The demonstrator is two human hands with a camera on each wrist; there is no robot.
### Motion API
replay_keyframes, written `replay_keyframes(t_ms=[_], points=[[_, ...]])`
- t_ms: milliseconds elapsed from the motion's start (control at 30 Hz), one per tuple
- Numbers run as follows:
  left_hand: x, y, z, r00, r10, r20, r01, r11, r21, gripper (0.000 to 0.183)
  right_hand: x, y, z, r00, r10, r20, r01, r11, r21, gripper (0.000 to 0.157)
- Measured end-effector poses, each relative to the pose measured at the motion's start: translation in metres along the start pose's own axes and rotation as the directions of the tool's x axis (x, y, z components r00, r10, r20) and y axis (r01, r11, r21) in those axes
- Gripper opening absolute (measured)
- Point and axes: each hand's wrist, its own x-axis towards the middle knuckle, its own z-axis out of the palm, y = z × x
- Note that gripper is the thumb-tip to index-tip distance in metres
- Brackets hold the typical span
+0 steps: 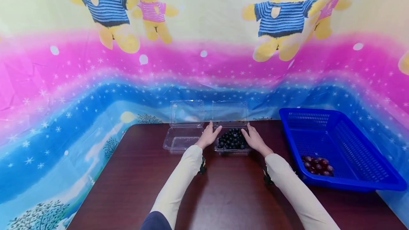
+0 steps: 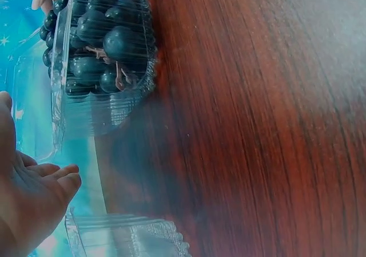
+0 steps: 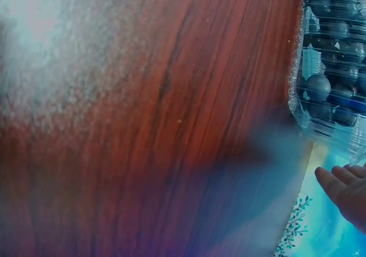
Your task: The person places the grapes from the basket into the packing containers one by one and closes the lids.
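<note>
A clear plastic clamshell box (image 1: pixel 232 149) stands near the table's far edge, its lid (image 1: pixel 229 112) raised behind it. Dark grapes (image 1: pixel 234 138) fill it, and brown stems show among them in the left wrist view. My left hand (image 1: pixel 208 136) is at the box's left side, fingers extended forward and thumb toward the grapes. At the right side is my right hand (image 1: pixel 255 140), also with straight fingers, its thumb near the rim. In the right wrist view, the fingertips (image 3: pixel 323 180) lie close by the box's ribbed wall.
A second clear clamshell box (image 1: pixel 183 140) stands to the left, lid up. On the right, a blue plastic basket (image 1: pixel 367 152) contains a bunch of red grapes (image 1: pixel 318 166). A printed cloth with bears (image 1: pixel 204 66) hangs behind the dark wooden table (image 1: pixel 230 194).
</note>
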Motion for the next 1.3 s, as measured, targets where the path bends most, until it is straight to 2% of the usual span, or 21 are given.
replay_keyframes(t_ms=[267,533,767,1300], points=[[0.0028,-0.0005,0.0024,1.000,0.011,0.001,-0.011,0.998,-0.067,0.080,0.0016,0.0023,0.0018,1.000,0.001,-0.015,-0.001,1.000,0.025,0.069],[0.0026,-0.0014,0.0042,1.000,0.015,-0.005,-0.016,0.996,-0.084,0.079,0.0015,0.0036,0.0016,1.000,-0.014,-0.016,0.015,0.999,0.036,0.069],[0.0063,0.0024,0.0017,1.000,-0.016,-0.025,0.011,0.979,-0.204,0.080,0.0025,0.0020,-0.0006,1.000,-0.007,-0.024,0.009,0.997,0.071,0.068],[0.0067,0.0011,-0.0033,1.000,-0.003,-0.022,-0.002,0.976,-0.216,0.080,0.0046,0.0049,-0.0021,0.998,-0.028,-0.047,0.032,0.996,0.081,0.068]])
